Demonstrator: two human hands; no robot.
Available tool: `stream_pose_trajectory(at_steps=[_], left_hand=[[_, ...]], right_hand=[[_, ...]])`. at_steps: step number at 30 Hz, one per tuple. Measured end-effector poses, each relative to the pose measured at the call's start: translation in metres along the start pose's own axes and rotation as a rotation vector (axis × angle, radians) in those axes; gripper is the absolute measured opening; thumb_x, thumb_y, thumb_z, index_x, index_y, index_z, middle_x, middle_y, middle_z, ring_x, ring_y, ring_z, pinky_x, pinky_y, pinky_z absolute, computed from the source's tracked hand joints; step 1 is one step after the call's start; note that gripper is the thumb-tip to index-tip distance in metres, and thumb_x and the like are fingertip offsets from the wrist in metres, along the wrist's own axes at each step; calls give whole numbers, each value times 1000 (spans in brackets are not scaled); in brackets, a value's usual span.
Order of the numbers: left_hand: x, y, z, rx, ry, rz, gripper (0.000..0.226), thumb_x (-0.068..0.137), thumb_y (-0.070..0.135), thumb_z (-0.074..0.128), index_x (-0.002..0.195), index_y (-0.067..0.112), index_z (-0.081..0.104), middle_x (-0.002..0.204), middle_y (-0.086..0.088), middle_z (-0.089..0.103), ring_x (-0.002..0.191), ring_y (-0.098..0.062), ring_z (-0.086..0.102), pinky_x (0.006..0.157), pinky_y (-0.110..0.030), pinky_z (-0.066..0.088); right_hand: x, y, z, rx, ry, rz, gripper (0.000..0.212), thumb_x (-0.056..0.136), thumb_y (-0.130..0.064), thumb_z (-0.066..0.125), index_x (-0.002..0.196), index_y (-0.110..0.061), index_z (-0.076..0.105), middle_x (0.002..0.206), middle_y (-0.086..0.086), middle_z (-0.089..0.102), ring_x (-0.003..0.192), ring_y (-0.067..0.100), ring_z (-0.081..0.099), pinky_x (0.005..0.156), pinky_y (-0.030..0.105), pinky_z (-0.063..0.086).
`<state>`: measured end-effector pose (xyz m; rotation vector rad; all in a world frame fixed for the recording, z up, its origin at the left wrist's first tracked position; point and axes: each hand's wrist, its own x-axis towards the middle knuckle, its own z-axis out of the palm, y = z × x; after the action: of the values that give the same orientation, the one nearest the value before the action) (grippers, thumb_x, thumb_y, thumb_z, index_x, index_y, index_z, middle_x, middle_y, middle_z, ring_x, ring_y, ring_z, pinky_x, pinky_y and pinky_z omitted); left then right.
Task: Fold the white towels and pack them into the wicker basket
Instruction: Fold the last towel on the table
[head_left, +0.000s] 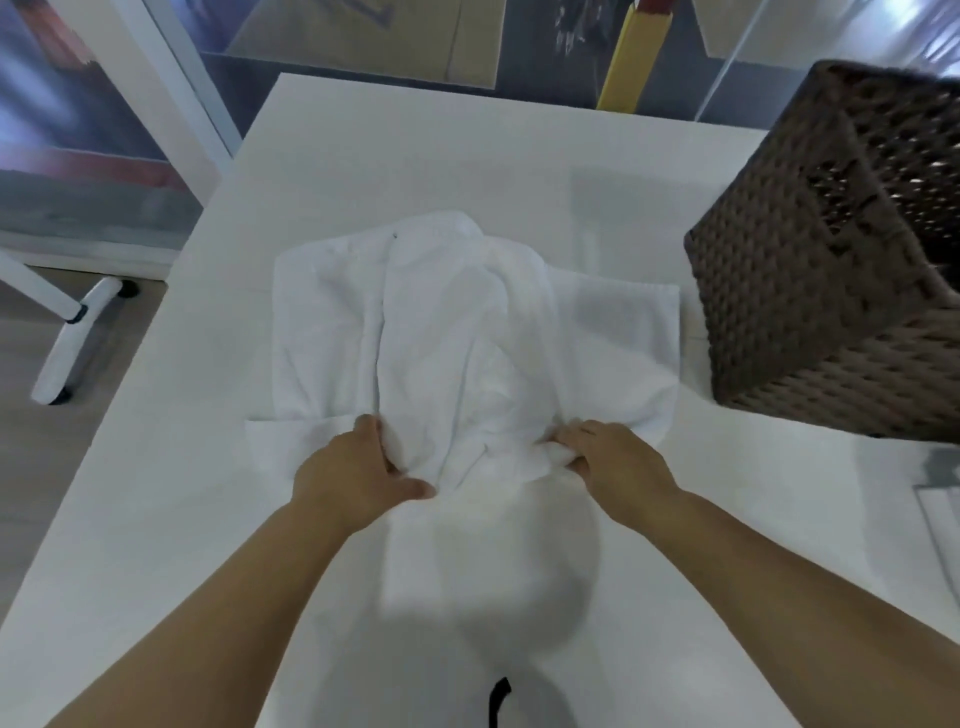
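Both the left hand (358, 467) and right hand (608, 457) pinch the crumpled white towels (441, 332) left of the wicker basket (810, 291); folding seems barely begun, packing remains.

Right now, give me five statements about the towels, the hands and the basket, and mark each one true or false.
1. Both hands grip the near edge of the white towels. True: the left hand and the right hand each hold bunched cloth.
2. The wicker basket stands to the left of the towels. False: it stands to their right, at the table's right side.
3. The towels lie on the white table. True.
4. A folded towel already sticks out of the basket. False: no towel shows in it; its inside is mostly hidden.
5. The top towel is neatly folded into a flat square. False: it lies rumpled, with loose creases.
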<state>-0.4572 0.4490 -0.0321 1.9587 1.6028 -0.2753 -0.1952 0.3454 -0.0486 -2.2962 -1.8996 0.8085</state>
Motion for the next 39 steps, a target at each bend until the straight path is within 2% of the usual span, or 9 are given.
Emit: stream_pose_trajectory(at_steps=[5,9,15,23,27,29,32,35,39], left_hand=[[-35,-1,21,-15,-29,82,37,76,50,64,78,20,43,75,6,55,72,-15,56,62,-29,43],[-53,-3,14,-284,-2,163,41,78,33,69,60,15,38,63,2,45,58,-13,43,56,-26,30],[-80,19,-51,-747,129,173,34,71,31,65,70,5,44,63,2,44,61,-16,41,59,-29,29],[-130,64,-135,-863,434,288,31,82,36,64,76,10,48,74,-6,45,66,-20,41,61,-32,31],[-142,82,-158,-1020,508,244,29,96,40,46,110,18,56,110,-4,54,100,-24,52,99,-44,41],[-133,82,-160,-1001,534,154,31,100,33,38,121,15,52,123,-5,52,110,-27,48,102,-38,35],[-110,63,-138,-848,489,-40,40,95,32,44,121,1,49,111,-13,56,94,-32,54,77,-34,39],[-98,39,-93,-610,323,-80,32,89,32,58,80,1,58,67,-8,54,65,-26,56,52,-27,33],[-82,13,-37,-428,137,-113,45,78,31,73,53,11,41,49,-5,44,46,-20,44,53,-27,33]], right_hand=[[-39,-6,-4,-35,59,26,31,99,-32,43,128,-30,52,120,-2,62,105,24,55,83,38,48],[-61,-15,-30,-125,178,7,29,100,-28,41,126,-27,53,111,0,59,105,23,48,82,39,44],[-80,-32,-100,-86,430,37,27,99,-18,42,119,-23,59,111,1,49,113,27,42,89,44,41],[-101,-65,-204,-56,670,-33,27,97,-12,36,114,-19,55,118,3,48,114,27,41,93,47,40],[-97,-79,-244,-21,749,-84,27,95,-11,37,110,-19,57,115,4,49,111,25,43,93,44,41],[-86,-81,-248,-74,741,-65,29,95,-12,38,117,-21,55,124,4,44,117,26,39,97,43,40],[-64,-79,-222,-211,571,33,43,97,-22,43,139,-26,36,143,8,27,131,30,24,103,47,36],[-52,-71,-168,-143,339,94,56,96,-37,48,144,-20,27,143,12,29,132,34,28,103,46,35],[-57,-43,-91,-33,109,223,66,93,-42,54,146,-16,25,144,11,30,133,31,30,104,43,36]])
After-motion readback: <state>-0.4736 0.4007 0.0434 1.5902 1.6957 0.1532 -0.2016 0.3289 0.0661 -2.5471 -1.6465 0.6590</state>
